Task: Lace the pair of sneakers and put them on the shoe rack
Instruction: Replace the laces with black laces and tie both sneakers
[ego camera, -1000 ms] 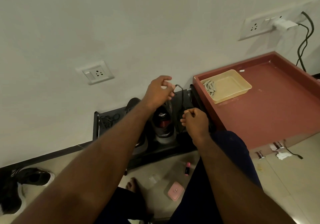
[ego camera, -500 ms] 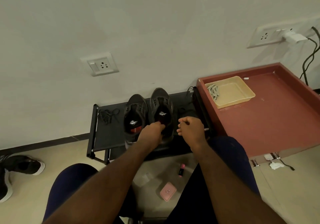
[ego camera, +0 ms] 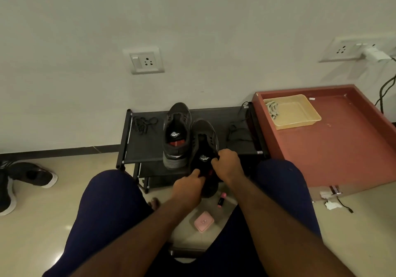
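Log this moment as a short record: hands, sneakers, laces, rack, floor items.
left hand: fingers grip the near sneaker's heel end
right hand: fingers grip the near sneaker's collar
near sneaker: dark grey, toe over the shoe rack, heel past its front edge
far sneaker: dark grey, resting on the top shelf, toe to the wall
left lace: loose on the shelf, left of the sneakers
right lace: loose on the shelf, right of the sneakers
shoe rack: black, against the wall
floor: pink case, pink tube
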Tool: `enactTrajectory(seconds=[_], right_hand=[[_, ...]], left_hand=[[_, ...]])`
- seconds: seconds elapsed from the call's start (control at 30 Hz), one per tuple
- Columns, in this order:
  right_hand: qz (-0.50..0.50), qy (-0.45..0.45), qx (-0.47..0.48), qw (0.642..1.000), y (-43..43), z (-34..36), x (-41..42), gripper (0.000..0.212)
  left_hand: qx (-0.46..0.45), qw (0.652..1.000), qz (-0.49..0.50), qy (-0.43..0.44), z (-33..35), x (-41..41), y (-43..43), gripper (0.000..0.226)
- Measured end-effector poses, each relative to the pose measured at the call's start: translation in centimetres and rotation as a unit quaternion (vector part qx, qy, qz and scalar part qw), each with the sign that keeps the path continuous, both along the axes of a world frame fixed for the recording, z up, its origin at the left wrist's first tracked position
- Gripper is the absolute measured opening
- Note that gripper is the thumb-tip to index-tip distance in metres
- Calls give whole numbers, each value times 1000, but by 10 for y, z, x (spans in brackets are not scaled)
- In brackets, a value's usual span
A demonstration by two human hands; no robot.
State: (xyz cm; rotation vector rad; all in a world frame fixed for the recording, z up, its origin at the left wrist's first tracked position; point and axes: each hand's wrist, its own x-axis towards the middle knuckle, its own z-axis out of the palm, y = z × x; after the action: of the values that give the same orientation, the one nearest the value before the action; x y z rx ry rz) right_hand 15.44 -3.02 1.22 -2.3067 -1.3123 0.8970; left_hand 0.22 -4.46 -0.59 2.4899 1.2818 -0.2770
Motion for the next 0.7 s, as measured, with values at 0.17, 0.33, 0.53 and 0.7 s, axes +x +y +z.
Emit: enactTrajectory(seconds=[0.17, 0.33, 0.53, 0.7], right_hand=[[0, -7, -5, 1000, -7, 2, -5, 15], [-2, 0, -12, 1000, -11, -2, -13, 14], [-56, 5, -1, 998, -17, -3, -13, 15], [-26, -12, 1, 1000, -21, 0, 3, 34]], left_hand=[[1, 976, 108, -187, 9, -4, 11, 39], [30, 958, 160, -237, 20, 5, 39, 40], [44, 990, 104, -89, 9, 22, 53, 46], [-40, 991, 103, -78, -3, 36, 64, 64]])
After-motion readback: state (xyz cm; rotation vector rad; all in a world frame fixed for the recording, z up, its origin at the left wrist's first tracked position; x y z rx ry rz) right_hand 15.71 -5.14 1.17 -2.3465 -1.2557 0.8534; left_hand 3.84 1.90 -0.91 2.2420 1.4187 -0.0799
